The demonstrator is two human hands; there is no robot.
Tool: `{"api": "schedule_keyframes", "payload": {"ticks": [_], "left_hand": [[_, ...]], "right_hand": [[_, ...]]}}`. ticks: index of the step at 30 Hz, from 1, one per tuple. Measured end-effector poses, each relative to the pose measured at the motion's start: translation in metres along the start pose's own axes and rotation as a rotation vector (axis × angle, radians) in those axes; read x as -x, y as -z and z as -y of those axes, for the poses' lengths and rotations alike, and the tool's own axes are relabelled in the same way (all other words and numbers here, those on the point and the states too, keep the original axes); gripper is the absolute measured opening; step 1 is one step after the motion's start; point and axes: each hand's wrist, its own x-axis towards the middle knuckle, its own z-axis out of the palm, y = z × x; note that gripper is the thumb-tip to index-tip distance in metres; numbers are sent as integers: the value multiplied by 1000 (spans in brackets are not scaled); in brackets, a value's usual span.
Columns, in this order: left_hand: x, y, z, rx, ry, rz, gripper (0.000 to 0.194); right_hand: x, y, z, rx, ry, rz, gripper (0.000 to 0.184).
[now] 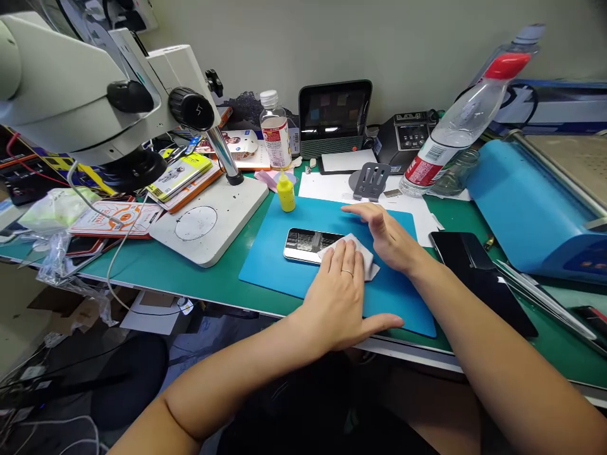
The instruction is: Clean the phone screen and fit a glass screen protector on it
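Note:
A smartphone [303, 245] lies flat on the blue work mat [275, 278], its glossy screen facing up. My left hand [337, 297] presses a folded white wipe [367, 260] against the phone's right part, fingers laid flat and thumb stretched out to the right. That end of the phone is hidden under the wipe and fingers. Just right of it, my right hand [391, 237] hovers over the mat with its fingers apart and nothing in it. Behind the phone stands a small yellow squeeze bottle [286, 193].
A microscope base [213, 218] occupies the left, beside stacked boxes [111, 218]. At the back are a drink bottle [275, 136], a smart display [334, 117] and a grey phone stand [372, 181]. A large plastic bottle [450, 139], a black tablet [478, 272] and a blue machine [526, 202] fill the right.

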Motion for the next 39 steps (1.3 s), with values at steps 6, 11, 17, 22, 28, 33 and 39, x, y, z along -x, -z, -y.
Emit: {"api": "schedule_keyframes", "payload": {"ticks": [6,11,17,22,28,33,39], "left_hand": [[18,8,52,0,115,6,108],[32,11,83,-13,197,10,98],[48,13,73,-25,177,24,97],[35,16,50,-11,106,94,108],[4,14,17,11,31,98,114],[-23,13,6,14,-10,121,114],[-8,17,52,31,61,91,103]], "right_hand": [[1,3,3,-4,-16,25,94],[1,5,6,-3,-20,37,95],[2,4,7,-9,-9,34,93],[1,3,7,-9,-1,30,94],[0,2,4,0,-3,32,102],[-1,3,0,8,-15,33,105],[-1,3,-2,17,-42,21,105]]}}
